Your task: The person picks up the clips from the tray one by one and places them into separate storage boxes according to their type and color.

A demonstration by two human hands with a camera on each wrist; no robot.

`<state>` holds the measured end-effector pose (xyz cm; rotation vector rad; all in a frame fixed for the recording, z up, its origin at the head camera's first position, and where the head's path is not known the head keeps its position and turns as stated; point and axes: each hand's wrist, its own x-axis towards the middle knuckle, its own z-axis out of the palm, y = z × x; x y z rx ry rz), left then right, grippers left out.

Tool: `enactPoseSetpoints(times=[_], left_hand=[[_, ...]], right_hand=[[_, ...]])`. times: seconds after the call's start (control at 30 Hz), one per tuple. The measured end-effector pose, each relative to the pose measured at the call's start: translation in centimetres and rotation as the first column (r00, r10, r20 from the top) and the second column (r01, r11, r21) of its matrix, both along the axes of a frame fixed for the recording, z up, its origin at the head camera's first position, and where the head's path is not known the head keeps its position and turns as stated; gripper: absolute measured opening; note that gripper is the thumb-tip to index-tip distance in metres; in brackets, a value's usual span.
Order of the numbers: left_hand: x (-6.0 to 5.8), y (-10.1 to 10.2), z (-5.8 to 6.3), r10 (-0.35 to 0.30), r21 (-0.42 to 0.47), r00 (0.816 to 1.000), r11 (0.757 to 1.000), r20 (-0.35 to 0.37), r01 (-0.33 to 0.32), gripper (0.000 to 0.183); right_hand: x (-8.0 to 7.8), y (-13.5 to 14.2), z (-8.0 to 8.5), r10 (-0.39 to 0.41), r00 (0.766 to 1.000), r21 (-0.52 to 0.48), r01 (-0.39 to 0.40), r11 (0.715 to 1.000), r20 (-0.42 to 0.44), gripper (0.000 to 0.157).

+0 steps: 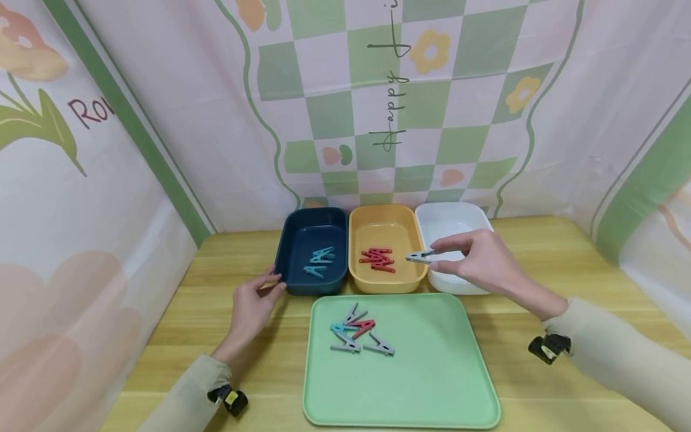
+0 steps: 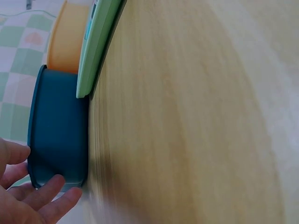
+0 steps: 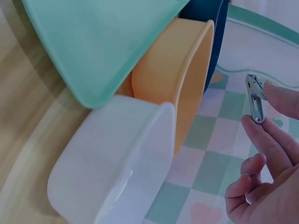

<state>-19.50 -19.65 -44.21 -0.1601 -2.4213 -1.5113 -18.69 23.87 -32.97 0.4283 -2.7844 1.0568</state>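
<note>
My right hand (image 1: 480, 261) pinches a grey clothespin (image 1: 418, 257) between thumb and fingertips. It holds the pin in the air above the white bin (image 1: 453, 283), near the yellow bin's (image 1: 390, 287) right rim. With loosely bent fingers, my left hand (image 1: 254, 303) touches the near left corner of the dark blue bin (image 2: 60, 126) from outside. Teal clothespins (image 1: 318, 261) lie in the blue bin and red clothespins (image 1: 378, 259) in the yellow one. On the green tray (image 1: 405, 390) rest several grey clothespins (image 1: 380, 345), a teal one (image 1: 341, 328) and a red one (image 1: 363, 327).
The three bins stand side by side at the back of the wooden table (image 1: 178, 360), against a patterned cloth (image 1: 378, 120). The tray lies in front of them, close to their near walls. More cloth (image 1: 81, 240) hangs at the left side.
</note>
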Motion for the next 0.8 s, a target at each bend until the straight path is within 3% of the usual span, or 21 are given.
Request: enactPoseSetpoints(times=[0.47, 0.8], left_hand=[[0.0, 0.0, 0.0, 0.002, 0.002, 1.000, 1.000, 0.008, -0.002, 0.026], [0.1, 0.1, 0.1, 0.006, -0.006, 1.000, 1.000, 0.011, -0.006, 0.026]], right_hand=[[-1.9, 2.0, 0.3, -0.065, 0.998, 0.009, 0.065, 0.998, -0.015, 0.042], [-3.6, 4.1, -0.1, -0.103, 0.994, 0.045, 0.102, 0.994, 0.025, 0.049]])
